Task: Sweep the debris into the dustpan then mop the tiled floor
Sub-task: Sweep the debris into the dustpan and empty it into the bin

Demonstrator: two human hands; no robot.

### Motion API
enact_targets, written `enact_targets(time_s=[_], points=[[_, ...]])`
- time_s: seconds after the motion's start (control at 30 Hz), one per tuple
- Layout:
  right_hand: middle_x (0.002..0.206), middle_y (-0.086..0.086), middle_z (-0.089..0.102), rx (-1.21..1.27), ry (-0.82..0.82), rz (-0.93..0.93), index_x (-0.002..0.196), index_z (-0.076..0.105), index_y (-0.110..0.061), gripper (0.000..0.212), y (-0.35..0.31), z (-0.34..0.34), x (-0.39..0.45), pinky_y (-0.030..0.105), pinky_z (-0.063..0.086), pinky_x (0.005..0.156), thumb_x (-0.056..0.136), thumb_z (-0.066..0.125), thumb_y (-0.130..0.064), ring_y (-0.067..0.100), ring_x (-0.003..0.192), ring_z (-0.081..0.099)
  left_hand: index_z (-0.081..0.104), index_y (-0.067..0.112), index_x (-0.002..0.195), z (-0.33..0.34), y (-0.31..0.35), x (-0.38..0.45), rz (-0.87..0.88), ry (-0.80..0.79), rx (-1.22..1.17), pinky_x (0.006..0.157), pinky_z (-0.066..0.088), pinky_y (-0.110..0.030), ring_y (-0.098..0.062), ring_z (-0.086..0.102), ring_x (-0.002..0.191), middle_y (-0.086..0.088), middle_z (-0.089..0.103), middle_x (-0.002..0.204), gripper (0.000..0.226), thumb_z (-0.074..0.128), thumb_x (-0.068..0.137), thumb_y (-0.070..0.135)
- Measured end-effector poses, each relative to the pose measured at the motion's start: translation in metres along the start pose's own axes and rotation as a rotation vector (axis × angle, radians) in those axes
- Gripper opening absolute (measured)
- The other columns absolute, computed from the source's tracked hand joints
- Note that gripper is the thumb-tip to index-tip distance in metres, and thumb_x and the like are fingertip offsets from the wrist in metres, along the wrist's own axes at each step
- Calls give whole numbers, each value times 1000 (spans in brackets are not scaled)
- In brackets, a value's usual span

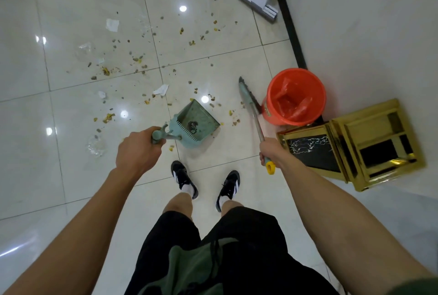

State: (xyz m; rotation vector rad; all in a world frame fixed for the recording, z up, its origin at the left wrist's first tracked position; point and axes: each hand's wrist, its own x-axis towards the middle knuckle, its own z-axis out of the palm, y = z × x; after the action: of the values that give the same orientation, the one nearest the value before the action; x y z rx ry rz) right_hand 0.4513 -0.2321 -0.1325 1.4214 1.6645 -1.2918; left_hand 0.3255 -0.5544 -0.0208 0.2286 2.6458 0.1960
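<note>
So the glossy tiled floor (83, 128) takes up most of the view, and it's a mess: brown and yellow debris (142, 62) is scattered across several tiles, mostly out ahead and to the left of the person, with a few torn scraps of white paper (112, 24) and some clear plastic bits mixed in. Over on the right, near the wall, there's a shiny gold cabinet (369, 143) with a dark marble-look top, and just beside it an orange bucket (295, 95) lined with an orange plastic bag; can't make out anything else in it. The mop (258, 1) stands off at the far end by the wall, well apart from everything, its flat sponge head on the floor. The teal dustpan (196, 121) sits on the floor right in front of the feet, mouth facing away, and it's got just a small dark clump of dirt inside near the comb teeth, nothing much else. The left hand (137, 150) is closed in a full fist around the dustpan's handle. The right hand (272, 152) is wrapped tight around the broom (250, 102) stick just above its yellow end cap, and the bristles are down on the floor between the dustpan and the bucket, touching neither as far as I can see.
</note>
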Motion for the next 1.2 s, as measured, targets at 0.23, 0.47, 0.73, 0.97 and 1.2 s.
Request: enact_targets(time_s=[0.23, 0.47, 0.73, 0.97, 1.2], points=[[64, 17, 55, 36, -80, 43, 126, 51, 7, 50, -32, 88, -17, 32, 46, 49, 81, 29, 6, 26, 47, 51, 64, 33, 116, -10, -44, 24, 64, -40, 31, 58, 51, -32, -20, 58, 61, 2, 63, 72, 19, 55, 100, 39], [68, 21, 57, 77, -114, 56, 115, 54, 10, 38, -85, 191, -52, 28, 44, 43, 84, 32, 10, 26, 47, 52, 66, 34, 118, -35, -125, 61, 131, -80, 3, 65, 56, -37, -27, 63, 69, -2, 67, 79, 23, 57, 98, 39], [61, 14, 50, 118, -183, 93, 91, 51, -1, 24, -116, 244, -93, 22, 37, 39, 90, 28, 8, 19, 38, 43, 64, 33, 119, -53, -182, 77, 164, -91, 41, 68, 57, -40, -30, 65, 73, -5, 70, 84, 23, 54, 99, 40], [67, 9, 46, 278, -119, 92, 111, 54, -19, 31, -73, 212, -124, 20, 35, 42, 98, 29, -5, 16, 46, 38, 64, 31, 117, -51, -177, 65, 203, -78, 91, 65, 57, -38, -28, 63, 69, -3, 67, 82, 22, 53, 100, 39], [72, 14, 52, 206, 17, 16, 143, 46, -16, 45, 2, 158, -128, 25, 41, 42, 102, 32, -7, 19, 50, 45, 65, 32, 112, -39, -140, 41, 260, -51, 150, 63, 58, -38, -26, 62, 65, -1, 65, 77, 18, 56, 98, 40]])
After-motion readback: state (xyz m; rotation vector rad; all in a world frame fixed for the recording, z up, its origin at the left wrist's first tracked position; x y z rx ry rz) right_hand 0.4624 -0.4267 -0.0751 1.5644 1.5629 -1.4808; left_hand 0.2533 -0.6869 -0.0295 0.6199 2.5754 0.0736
